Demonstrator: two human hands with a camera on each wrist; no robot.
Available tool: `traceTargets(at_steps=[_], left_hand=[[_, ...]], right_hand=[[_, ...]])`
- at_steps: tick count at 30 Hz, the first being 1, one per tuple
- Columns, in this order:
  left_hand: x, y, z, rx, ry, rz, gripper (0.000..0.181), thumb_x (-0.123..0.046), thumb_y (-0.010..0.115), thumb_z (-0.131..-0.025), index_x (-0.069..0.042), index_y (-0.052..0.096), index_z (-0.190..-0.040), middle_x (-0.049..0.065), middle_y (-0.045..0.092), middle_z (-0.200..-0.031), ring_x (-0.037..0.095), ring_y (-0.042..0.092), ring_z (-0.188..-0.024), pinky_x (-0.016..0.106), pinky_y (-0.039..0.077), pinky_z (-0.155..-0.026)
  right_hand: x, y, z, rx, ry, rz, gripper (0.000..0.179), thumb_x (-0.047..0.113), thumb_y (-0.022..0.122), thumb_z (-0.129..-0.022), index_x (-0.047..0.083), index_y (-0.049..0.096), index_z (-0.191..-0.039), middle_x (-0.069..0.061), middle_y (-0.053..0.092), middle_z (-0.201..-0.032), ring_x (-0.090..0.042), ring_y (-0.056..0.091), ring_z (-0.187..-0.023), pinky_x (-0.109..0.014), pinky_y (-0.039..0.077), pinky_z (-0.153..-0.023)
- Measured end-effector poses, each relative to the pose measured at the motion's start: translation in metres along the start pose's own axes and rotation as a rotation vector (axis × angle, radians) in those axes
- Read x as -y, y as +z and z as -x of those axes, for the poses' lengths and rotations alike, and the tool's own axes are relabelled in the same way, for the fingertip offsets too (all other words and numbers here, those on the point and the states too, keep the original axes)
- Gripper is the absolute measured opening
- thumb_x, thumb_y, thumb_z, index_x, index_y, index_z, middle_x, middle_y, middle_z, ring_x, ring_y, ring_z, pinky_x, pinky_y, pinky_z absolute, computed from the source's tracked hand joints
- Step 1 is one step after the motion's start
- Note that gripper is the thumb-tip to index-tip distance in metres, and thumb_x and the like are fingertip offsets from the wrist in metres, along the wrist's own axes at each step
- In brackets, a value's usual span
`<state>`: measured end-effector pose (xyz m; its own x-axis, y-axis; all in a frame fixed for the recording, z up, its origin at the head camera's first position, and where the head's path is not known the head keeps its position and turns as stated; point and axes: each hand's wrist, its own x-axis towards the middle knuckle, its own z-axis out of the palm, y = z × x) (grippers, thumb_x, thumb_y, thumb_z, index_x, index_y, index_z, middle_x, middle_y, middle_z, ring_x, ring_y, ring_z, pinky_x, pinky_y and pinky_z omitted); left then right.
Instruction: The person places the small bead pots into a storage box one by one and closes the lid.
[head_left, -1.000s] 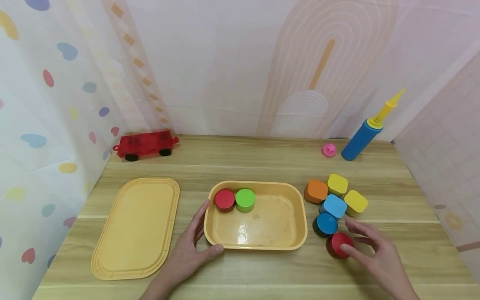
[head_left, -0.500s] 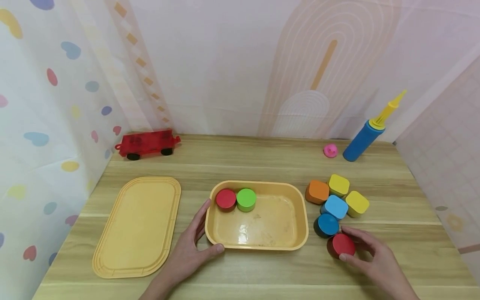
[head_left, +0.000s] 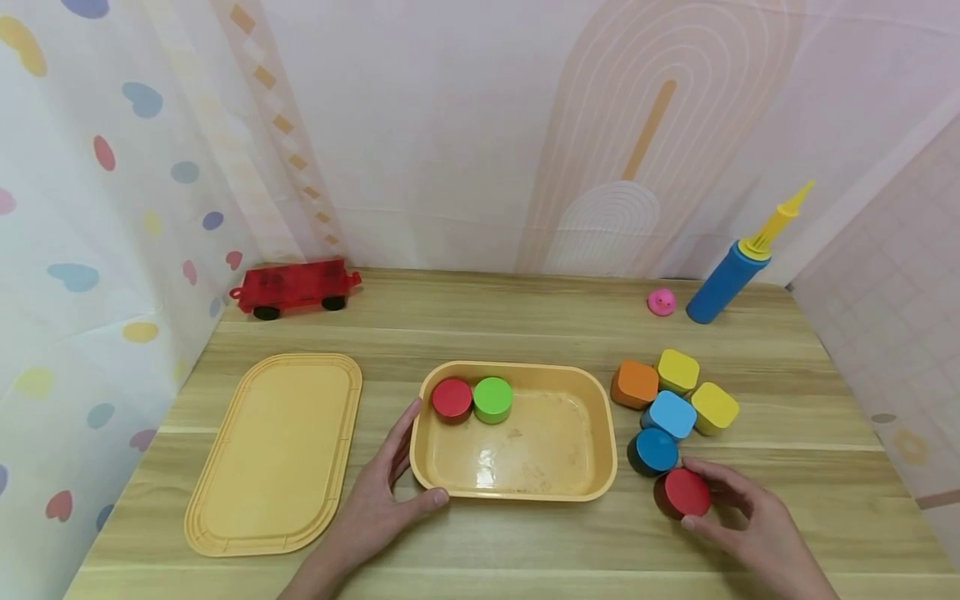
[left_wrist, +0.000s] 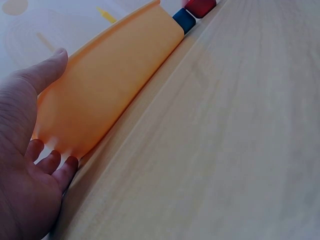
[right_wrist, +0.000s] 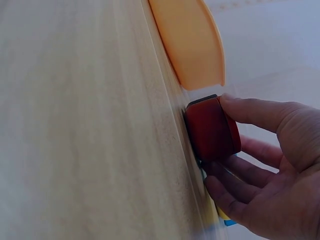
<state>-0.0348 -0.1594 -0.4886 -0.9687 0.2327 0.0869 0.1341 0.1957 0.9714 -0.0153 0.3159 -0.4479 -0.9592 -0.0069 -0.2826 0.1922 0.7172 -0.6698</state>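
Observation:
My left hand (head_left: 375,504) holds the near left corner of the light orange plastic box (head_left: 547,490), thumb at the front rim and fingers along the left side. A red round block (head_left: 452,398) and a green round block (head_left: 492,400) stand inside the box, at its back left. To the right, my right hand (head_left: 750,517) grips another red round block (head_left: 686,493) between thumb and fingers, low at the table in the right wrist view. A dark blue round block (head_left: 654,451) is close beside it. Behind are a light blue (head_left: 672,415), an orange (head_left: 635,384) and two yellow rounded blocks (head_left: 714,407).
A light orange lid (head_left: 277,454) lies flat left of the box. At the back left is a red toy wagon (head_left: 296,287). A pink toy duck (head_left: 662,302) and a blue and yellow hand pump (head_left: 720,287) stand at the back right, before a patterned cloth.
My right hand has closed its thumb and fingers around the red round block on the table. The left hand keeps its hold on the box.

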Motion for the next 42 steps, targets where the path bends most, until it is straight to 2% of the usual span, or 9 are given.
traceTargets(at_steps=[3,8,14,18,22,25,32,39,42], left_hand=[[0.0,0.0,0.0,0.003,0.008,0.022,0.112,-0.011,0.093,-0.091,-0.03,0.025,-0.178,0.019,0.032,-0.179,0.034,0.035,-0.162,0.014,0.034,-0.124],[0.001,0.001,0.0,0.002,0.012,0.032,0.111,-0.01,0.093,-0.091,-0.03,0.026,-0.178,0.019,0.032,-0.179,0.026,0.036,-0.162,0.014,0.034,-0.124],[0.0,0.001,-0.001,-0.001,0.008,0.015,0.112,-0.012,0.093,-0.091,-0.029,0.026,-0.178,0.018,0.033,-0.179,0.033,0.036,-0.162,0.014,0.034,-0.123],[0.0,0.0,-0.001,0.001,0.009,0.019,0.112,-0.012,0.093,-0.091,-0.03,0.026,-0.178,0.018,0.033,-0.179,0.033,0.035,-0.162,0.014,0.034,-0.123],[0.0,0.0,-0.001,0.004,0.01,0.025,0.112,-0.011,0.093,-0.091,-0.03,0.025,-0.178,0.018,0.033,-0.179,0.032,0.036,-0.162,0.014,0.034,-0.123],[0.001,0.0,0.0,0.004,0.009,0.027,0.112,-0.011,0.093,-0.091,-0.031,0.025,-0.178,0.018,0.033,-0.179,0.032,0.036,-0.162,0.014,0.034,-0.123],[0.002,0.0,0.0,0.002,0.007,0.023,0.112,-0.011,0.093,-0.09,-0.032,0.026,-0.178,0.018,0.033,-0.179,0.032,0.036,-0.162,0.014,0.035,-0.123],[0.002,0.0,-0.001,0.001,0.012,0.015,0.113,-0.011,0.093,-0.09,-0.032,0.025,-0.178,0.017,0.032,-0.179,0.035,0.035,-0.162,0.014,0.034,-0.124],[0.002,0.0,-0.001,0.0,0.012,0.011,0.113,-0.011,0.093,-0.09,-0.033,0.025,-0.178,0.017,0.032,-0.18,0.035,0.035,-0.162,0.014,0.034,-0.124]], right_hand=[[0.0,0.0,0.001,-0.007,0.0,0.003,0.073,0.018,0.096,-0.089,0.004,0.065,-0.153,-0.021,0.066,-0.151,-0.036,0.066,-0.129,-0.033,0.063,-0.099],[0.0,0.0,0.004,-0.003,-0.005,-0.011,0.07,0.019,0.096,-0.089,0.005,0.066,-0.151,-0.02,0.067,-0.149,-0.034,0.067,-0.127,-0.02,0.059,-0.093],[0.0,-0.007,0.009,-0.037,-0.038,-0.026,0.067,0.019,0.095,-0.091,0.004,0.067,-0.15,-0.018,0.069,-0.144,-0.029,0.067,-0.12,-0.019,0.059,-0.089],[-0.001,-0.012,0.012,-0.089,-0.082,-0.017,0.066,0.017,0.095,-0.09,0.006,0.068,-0.149,-0.01,0.071,-0.141,-0.007,0.066,-0.111,-0.018,0.06,-0.089],[0.003,-0.018,0.013,-0.137,-0.13,-0.005,0.065,0.013,0.095,-0.09,0.007,0.069,-0.148,-0.011,0.072,-0.139,0.008,0.06,-0.105,-0.017,0.06,-0.087],[0.008,-0.023,0.012,-0.166,-0.153,0.009,0.064,0.014,0.095,-0.091,0.007,0.068,-0.149,-0.015,0.072,-0.14,0.008,0.059,-0.105,-0.017,0.06,-0.086],[0.025,-0.03,0.008,-0.231,-0.262,0.015,0.063,0.014,0.096,-0.089,0.013,0.071,-0.146,0.001,0.072,-0.135,0.007,0.061,-0.108,-0.012,0.057,-0.088],[0.044,-0.029,0.002,-0.244,-0.308,-0.001,0.063,0.01,0.095,-0.089,0.013,0.072,-0.147,-0.011,0.073,-0.136,0.007,0.061,-0.107,-0.01,0.056,-0.089],[0.052,-0.027,-0.002,-0.248,-0.359,-0.047,0.063,0.005,0.094,-0.088,0.012,0.072,-0.147,0.001,0.074,-0.134,0.004,0.064,-0.108,-0.009,0.055,-0.09]])
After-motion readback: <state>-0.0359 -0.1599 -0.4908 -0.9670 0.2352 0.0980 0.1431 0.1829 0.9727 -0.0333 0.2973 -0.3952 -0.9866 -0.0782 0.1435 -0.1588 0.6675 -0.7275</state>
